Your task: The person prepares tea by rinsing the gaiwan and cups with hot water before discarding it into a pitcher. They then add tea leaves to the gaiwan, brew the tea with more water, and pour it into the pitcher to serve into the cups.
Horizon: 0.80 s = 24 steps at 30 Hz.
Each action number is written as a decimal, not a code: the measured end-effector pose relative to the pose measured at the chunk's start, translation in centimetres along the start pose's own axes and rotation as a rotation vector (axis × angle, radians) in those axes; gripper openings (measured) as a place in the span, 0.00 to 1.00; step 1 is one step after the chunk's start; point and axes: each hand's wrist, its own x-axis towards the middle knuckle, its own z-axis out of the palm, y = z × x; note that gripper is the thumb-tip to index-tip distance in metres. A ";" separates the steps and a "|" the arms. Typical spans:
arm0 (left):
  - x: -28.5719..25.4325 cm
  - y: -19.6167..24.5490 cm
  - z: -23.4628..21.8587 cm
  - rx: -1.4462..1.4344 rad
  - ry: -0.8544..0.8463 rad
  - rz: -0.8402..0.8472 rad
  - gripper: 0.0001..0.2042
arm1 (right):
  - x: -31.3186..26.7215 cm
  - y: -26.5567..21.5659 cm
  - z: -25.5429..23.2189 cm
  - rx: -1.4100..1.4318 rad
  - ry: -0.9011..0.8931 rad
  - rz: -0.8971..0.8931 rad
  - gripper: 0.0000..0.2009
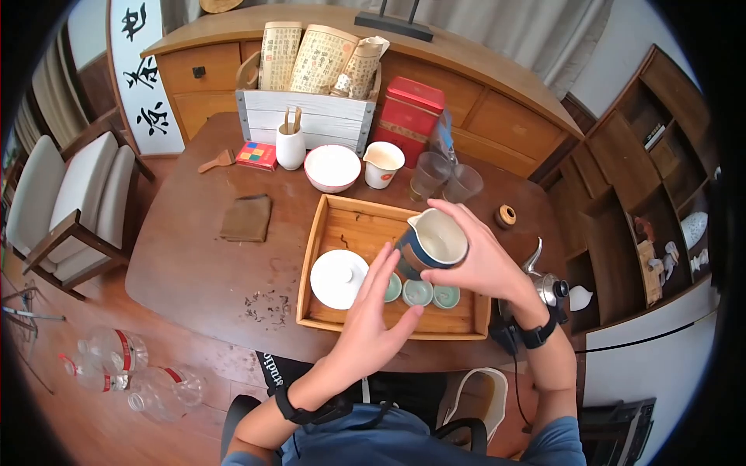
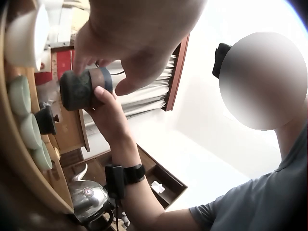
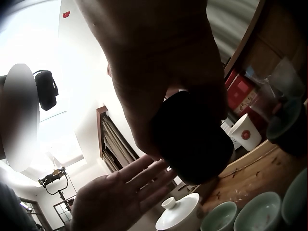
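My right hand [image 1: 489, 264] grips a dark blue pitcher [image 1: 417, 252] with a pale inside and a spout, holding it tilted above the bamboo tray [image 1: 482, 322]. Thumb and fingers lie on opposite sides of it. My left hand [image 1: 369, 330] is held up at the pitcher's left, fingers extended, fingertips close by its side. Below on the tray sit several small green cups [image 1: 418, 293], partly hidden by the hands. A white lidded bowl [image 1: 330, 289] stands at the tray's left end. In the right wrist view the pitcher [image 3: 195, 139] appears as a dark shape.
A steel kettle [image 1: 548, 286] stands to the tray's right. Behind are a white cup [image 1: 382, 172], a bowl [image 1: 332, 167], clear glasses [image 1: 464, 184] and a red tin [image 1: 408, 116]. On the left lie a folded brown cloth [image 1: 246, 218] and scattered tea leaves [image 1: 266, 307].
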 end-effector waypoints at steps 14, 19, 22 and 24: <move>-3.5 -1.7 6.0 -0.276 -0.122 -0.179 0.47 | -7.7 3.4 4.5 0.522 0.215 0.196 0.50; -4.2 -2.2 6.1 -0.328 -0.139 -0.215 0.48 | -7.2 3.4 4.8 0.382 0.170 0.159 0.48; -4.4 -2.6 5.9 -0.326 -0.148 -0.223 0.48 | -6.9 3.3 4.7 0.294 0.158 0.143 0.47; -4.4 -2.6 5.7 -0.341 -0.155 -0.249 0.48 | -6.7 3.3 4.8 0.233 0.144 0.134 0.47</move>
